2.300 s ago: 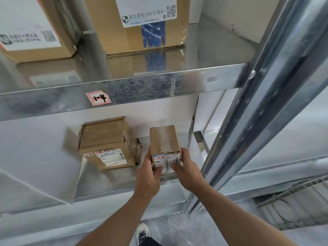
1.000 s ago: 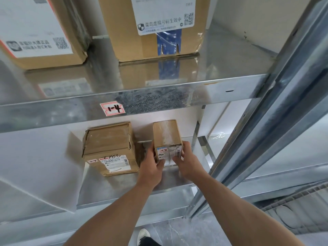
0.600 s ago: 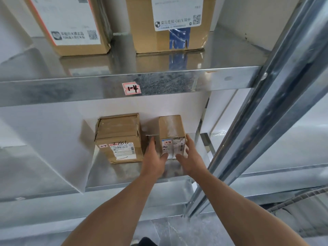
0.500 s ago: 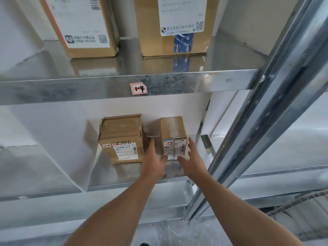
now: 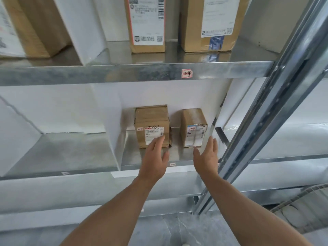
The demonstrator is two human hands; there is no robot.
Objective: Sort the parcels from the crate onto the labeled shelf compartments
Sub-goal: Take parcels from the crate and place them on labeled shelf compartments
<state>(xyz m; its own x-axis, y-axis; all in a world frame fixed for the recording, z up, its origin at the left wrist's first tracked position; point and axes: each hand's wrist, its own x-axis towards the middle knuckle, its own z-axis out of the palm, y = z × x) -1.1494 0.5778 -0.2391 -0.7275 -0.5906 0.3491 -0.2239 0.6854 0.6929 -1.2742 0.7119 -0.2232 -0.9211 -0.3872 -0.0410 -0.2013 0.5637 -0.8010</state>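
A small cardboard parcel (image 5: 194,127) with a white label stands on the metal shelf (image 5: 179,158), in the compartment under the red-edged tag (image 5: 186,73). A wider cardboard parcel (image 5: 151,126) sits to its left in the same compartment. My left hand (image 5: 154,159) hovers with straight fingers in front of the wider parcel, holding nothing. My right hand (image 5: 206,157) is spread just below and right of the small parcel, apart from it.
White divider panels (image 5: 113,121) wall off the compartment on the left. Two tall labelled boxes (image 5: 147,23) stand on the upper shelf. A slanted steel upright (image 5: 266,110) runs close by my right arm. A ribbed crate edge (image 5: 301,206) shows low right.
Both hands have let go of the small parcel and drawn back from it. It now stands on the shelf by itself. The view has shifted right and back.
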